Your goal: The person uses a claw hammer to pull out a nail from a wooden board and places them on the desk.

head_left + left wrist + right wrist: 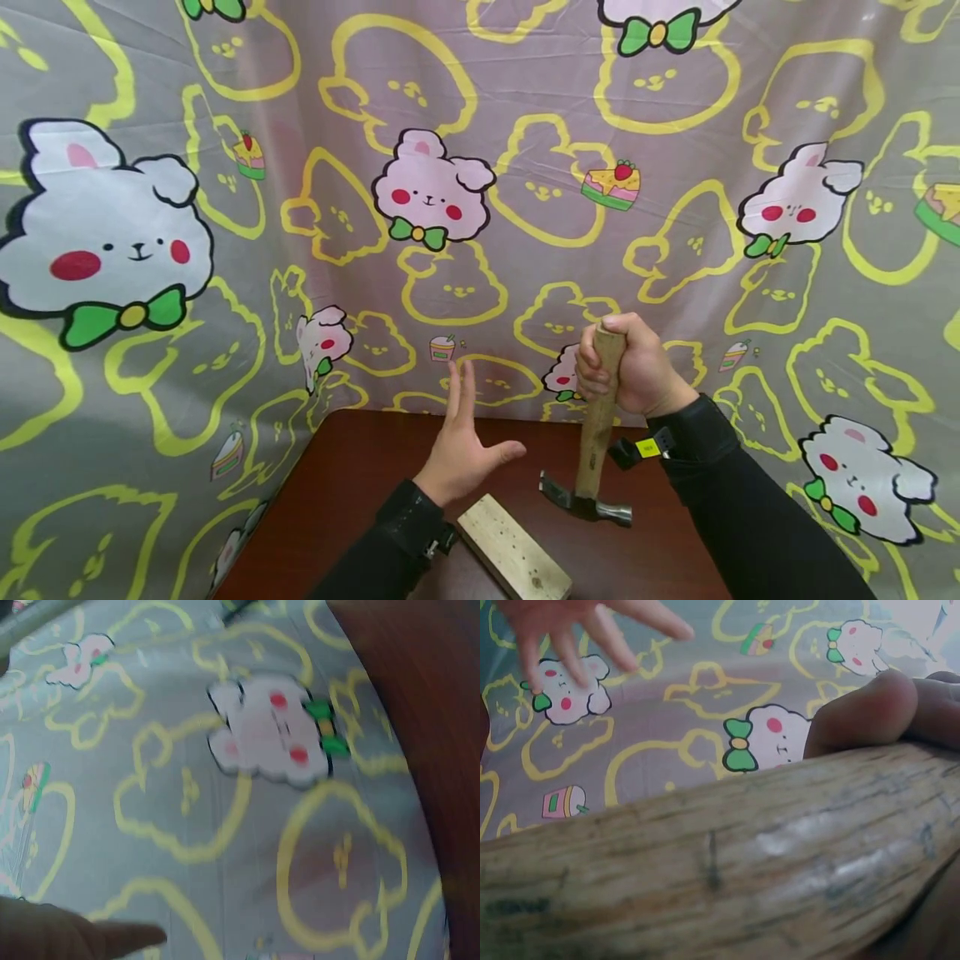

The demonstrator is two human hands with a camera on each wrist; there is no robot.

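My right hand (626,367) grips the top of a claw hammer's wooden handle (598,421), held upright with the steel head (587,502) hanging just above the table. The right wrist view is filled by that handle (705,877) and my thumb. My left hand (461,446) hovers over the table with fingers straight and spread, holding nothing; its fingers also show in the right wrist view (577,630). A pale wooden block (513,554) lies on the table below the left hand and left of the hammer head.
A dark brown table (345,492) stands before a curtain printed with rabbits (427,192). A black strap with a yellow tag (641,450) sits on my right wrist. The left wrist view shows blurred curtain and the table edge (427,712).
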